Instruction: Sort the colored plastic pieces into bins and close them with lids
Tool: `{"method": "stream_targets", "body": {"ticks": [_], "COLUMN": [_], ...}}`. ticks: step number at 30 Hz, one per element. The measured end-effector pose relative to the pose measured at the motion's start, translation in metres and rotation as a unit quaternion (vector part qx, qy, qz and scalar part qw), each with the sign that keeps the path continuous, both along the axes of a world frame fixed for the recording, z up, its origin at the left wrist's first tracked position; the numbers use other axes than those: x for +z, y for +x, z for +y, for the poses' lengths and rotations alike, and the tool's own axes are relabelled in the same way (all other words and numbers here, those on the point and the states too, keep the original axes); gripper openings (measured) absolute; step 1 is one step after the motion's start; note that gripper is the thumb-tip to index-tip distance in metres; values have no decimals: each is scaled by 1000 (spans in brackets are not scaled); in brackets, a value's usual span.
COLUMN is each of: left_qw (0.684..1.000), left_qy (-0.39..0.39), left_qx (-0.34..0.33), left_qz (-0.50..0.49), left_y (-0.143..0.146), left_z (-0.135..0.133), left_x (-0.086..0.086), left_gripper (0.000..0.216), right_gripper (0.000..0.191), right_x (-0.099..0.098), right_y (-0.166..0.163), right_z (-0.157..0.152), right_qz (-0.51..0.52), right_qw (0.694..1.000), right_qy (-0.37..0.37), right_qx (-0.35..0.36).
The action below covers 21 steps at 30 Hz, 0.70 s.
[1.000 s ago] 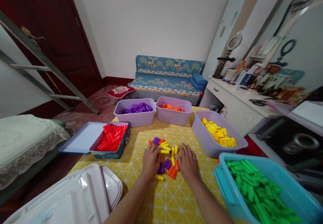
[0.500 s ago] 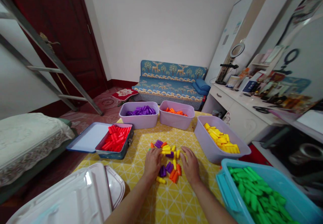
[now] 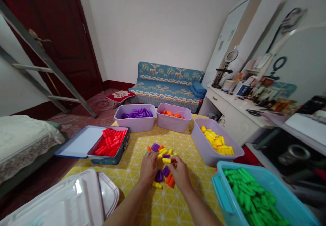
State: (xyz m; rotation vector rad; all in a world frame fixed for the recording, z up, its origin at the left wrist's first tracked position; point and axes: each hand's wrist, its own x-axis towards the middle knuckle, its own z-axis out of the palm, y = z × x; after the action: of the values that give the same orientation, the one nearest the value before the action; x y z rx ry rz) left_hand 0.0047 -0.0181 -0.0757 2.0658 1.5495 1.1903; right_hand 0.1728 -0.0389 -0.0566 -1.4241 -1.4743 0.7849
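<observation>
A small pile of short plastic tube-like pieces lies on the yellow patterned tablecloth [image 3: 163,212]. It mixes purple pieces [image 3: 159,175], orange pieces [image 3: 169,180] and yellow pieces [image 3: 157,185]. At the pile's left side, my left hand [image 3: 149,166] has its fingers curled in on a yellow piece [image 3: 160,155]; its fingertips are partly hidden. Opposite, my right hand [image 3: 179,172] pinches at the end of another yellow piece [image 3: 166,160]. Both hands are close together, with the purple and orange pieces between and below them.
Around the pile stand a tin of red pieces [image 3: 110,141], lilac tubs of purple [image 3: 134,126], orange [image 3: 174,122] and yellow pieces [image 3: 203,148], and a turquoise bin [image 3: 226,195] of green ones. White lids [image 3: 84,199] lie at the front left.
My right hand has moved left into the pile and its fingers have closed in on a yellow piece. My left hand stays beside the pile. The whole view has shifted slightly.
</observation>
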Motion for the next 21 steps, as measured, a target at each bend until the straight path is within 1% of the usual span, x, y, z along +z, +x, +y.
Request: {"method": "stream_targets", "body": {"ticks": [2,3,5,6,7,9,10,12,13,14,15,16,18,19,21], "left_qw": [1000,1000,1000,1000,1000,1000,1000,1000,1000,1000,1000,1000,1000,1000,1000], "left_qy": [0,2,3,3,2,1,0,1,0,-2,-4,-6,-9,-8,-4], "left_qx": [6,9,9,9,8,10,10,10,10,11,12,13,13,11,8], "left_qz": [-2,-4,-7,-9,-9,-8,-6,-3,-1,2,5,8,12,13,13], "left_y": [0,0,0,0,0,0,0,1,1,1,1,2,2,2,2], "left_z": [0,0,0,1,1,1,1,0,0,0,-1,-1,-1,-1,-1], "left_x": [-2,-2,-4,-4,-5,-5,-5,-4,-3,-2,-2,-1,-1,0,0], "left_gripper": [31,30,30,30,30,30,31,32,32,32,32,32,33,33,31], "right_gripper": [11,10,12,15,19,31,37,46,49,50,51,51,47,43,33], "right_x": [0,3,17,28,41,66,76,88,88,84,76,66,42,29,6], "right_y": [5,8,19,26,35,53,62,74,76,75,72,66,52,45,36], "right_z": [-4,-4,0,4,9,22,28,36,38,37,35,32,22,18,12], "right_qz": [14,18,30,42,62,141,199,316,356,374,369,341,238,177,57], "right_qw": [999,998,995,994,995,990,976,931,910,901,905,919,959,976,995], "right_qy": [-29,-44,-62,-61,-51,-15,9,45,47,35,14,-11,-44,-41,4], "right_qx": [30,49,78,80,66,-22,-82,-179,-206,-216,-211,-195,-144,-119,-85]}}
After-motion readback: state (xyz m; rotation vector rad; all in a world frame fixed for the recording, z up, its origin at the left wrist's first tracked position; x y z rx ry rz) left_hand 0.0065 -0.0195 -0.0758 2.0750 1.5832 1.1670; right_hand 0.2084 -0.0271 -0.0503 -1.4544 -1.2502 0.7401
